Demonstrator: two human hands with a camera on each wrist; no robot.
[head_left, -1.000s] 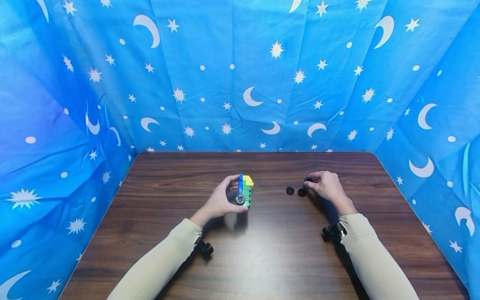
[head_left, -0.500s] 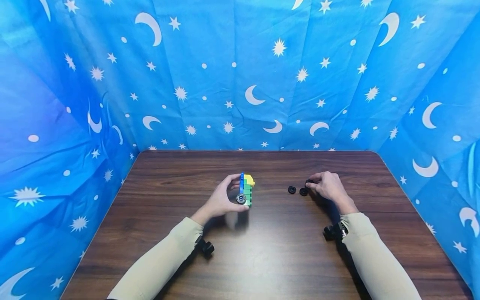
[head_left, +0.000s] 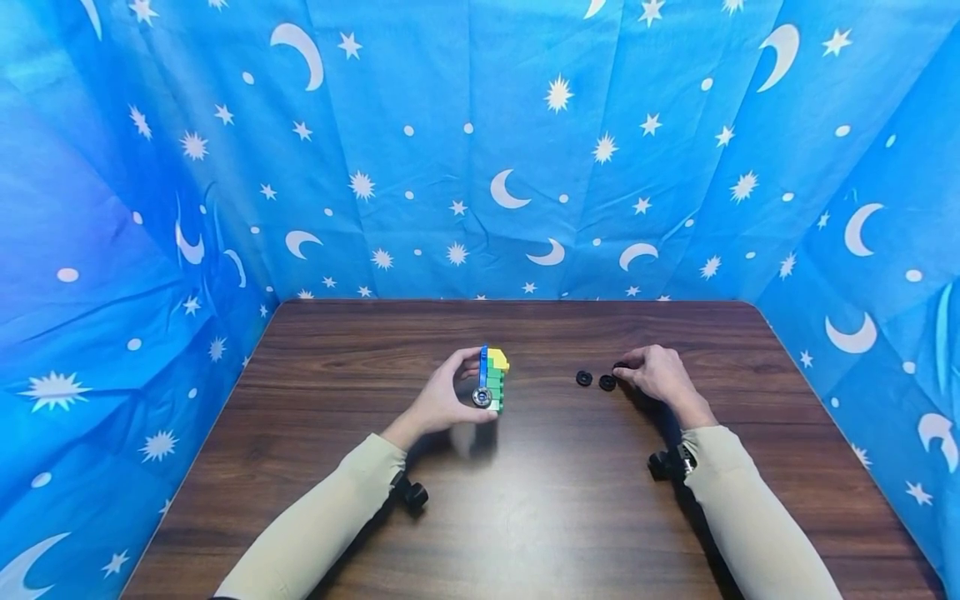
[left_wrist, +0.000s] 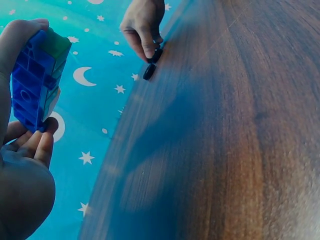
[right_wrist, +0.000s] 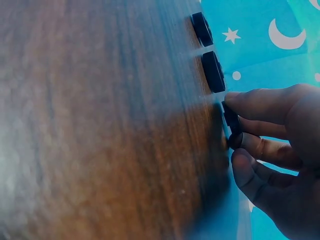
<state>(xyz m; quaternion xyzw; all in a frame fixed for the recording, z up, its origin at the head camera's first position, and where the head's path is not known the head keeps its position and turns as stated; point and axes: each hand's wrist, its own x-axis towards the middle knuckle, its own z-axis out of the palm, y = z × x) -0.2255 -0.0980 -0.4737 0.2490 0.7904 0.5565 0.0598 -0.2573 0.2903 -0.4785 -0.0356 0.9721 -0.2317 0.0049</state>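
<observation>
In the head view my left hand [head_left: 441, 398] grips a toy car [head_left: 495, 385] of green and yellow building blocks between thumb and fingers, above the table. Its blue base [left_wrist: 31, 87] faces the left wrist camera, and one black wheel [head_left: 482, 397] shows at its near end. To the right, my right hand [head_left: 660, 375] is low over the table. Its thumb and fingers pinch a small black wheel [right_wrist: 231, 119], partly covered by the fingertips. Two loose black wheels, one nearer [head_left: 607, 382] and one farther left [head_left: 583, 378], lie flat beside that hand.
The brown wooden table [head_left: 525, 500] carries everything. Blue cloth [head_left: 420, 167] with moons and stars hangs behind it and along both sides. A black wrist camera [head_left: 414, 497] sits under the left sleeve, another [head_left: 660, 465] under the right.
The head view has shifted slightly. The right fingers have moved a little around the wheel at their tips; the left hand keeps the toy car in the same place.
</observation>
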